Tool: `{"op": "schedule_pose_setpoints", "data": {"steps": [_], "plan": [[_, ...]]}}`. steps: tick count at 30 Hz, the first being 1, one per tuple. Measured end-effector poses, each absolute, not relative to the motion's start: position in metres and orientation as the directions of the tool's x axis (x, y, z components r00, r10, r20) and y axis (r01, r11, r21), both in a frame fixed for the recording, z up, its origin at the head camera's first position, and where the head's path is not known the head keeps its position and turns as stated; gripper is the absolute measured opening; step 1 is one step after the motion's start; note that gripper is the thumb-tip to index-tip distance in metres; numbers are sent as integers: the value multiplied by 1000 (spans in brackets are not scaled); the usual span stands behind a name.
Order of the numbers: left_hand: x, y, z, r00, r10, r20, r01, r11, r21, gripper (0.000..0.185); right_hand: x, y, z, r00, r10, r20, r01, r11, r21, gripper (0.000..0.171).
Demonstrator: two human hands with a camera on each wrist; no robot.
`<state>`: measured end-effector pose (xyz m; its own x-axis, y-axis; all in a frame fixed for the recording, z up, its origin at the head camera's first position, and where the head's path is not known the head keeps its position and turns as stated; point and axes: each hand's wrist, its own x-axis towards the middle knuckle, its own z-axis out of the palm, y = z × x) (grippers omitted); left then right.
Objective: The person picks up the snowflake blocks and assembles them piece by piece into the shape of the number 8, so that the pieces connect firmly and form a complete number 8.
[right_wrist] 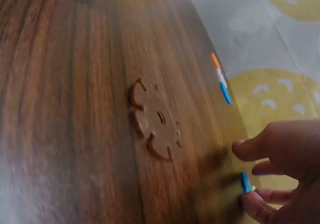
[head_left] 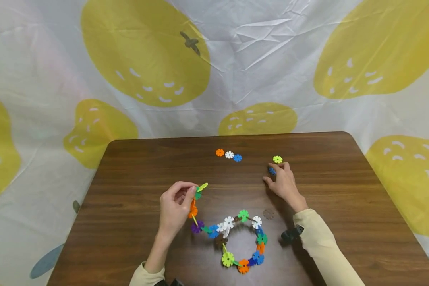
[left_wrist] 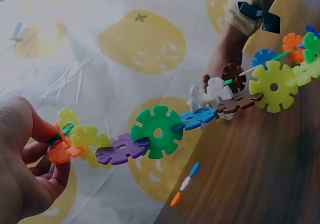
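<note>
My left hand [head_left: 176,202] pinches the end of a chain of slotted plastic flower discs, its thumb and fingers at an orange disc [left_wrist: 62,151] and a green one. A yellow disc [head_left: 203,186] sticks out past the fingertips. From there the chain runs through a purple disc [left_wrist: 122,149] and a green disc [left_wrist: 157,132] to a ring of linked discs [head_left: 243,266] on the table. My right hand [head_left: 286,184] reaches over a loose blue disc [head_left: 272,170], thumb and forefinger spread apart, a fingertip right at its edge.
A loose yellow-green disc [head_left: 277,159] lies just beyond the right hand. Orange [head_left: 219,152], white [head_left: 229,155] and blue [head_left: 237,158] discs lie in a row toward the back of the wooden table [head_left: 128,171]. Near the right forearm is a brown disc [head_left: 269,214]. Behind hangs a patterned curtain [head_left: 207,91].
</note>
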<state>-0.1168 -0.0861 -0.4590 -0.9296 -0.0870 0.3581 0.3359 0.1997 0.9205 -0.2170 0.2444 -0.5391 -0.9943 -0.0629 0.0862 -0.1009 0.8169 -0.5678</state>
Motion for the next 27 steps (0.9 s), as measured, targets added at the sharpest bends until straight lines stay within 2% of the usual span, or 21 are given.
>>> {"op": "schedule_pose_setpoints", "data": {"steps": [8,14,19,27], "plan": [[-117,-86,-459,-927,-91,363,345,169,923,7,-220,247,-543,-988,-27,151,-109,816,-568,31],[-116,-86,-458,-931,-88,354,336,170,926,7,-221,252,-542,-980,-24,195,-127,836,-533,31],[-116,-84,-458,-931,-77,358,343,161,926,7,-221,252,-540,-989,-8,147,-88,833,-546,30],[-116,-85,-457,-932,-63,356,341,179,923,7,-220,257,-533,-1000,0,-1,0,827,-562,22]]}}
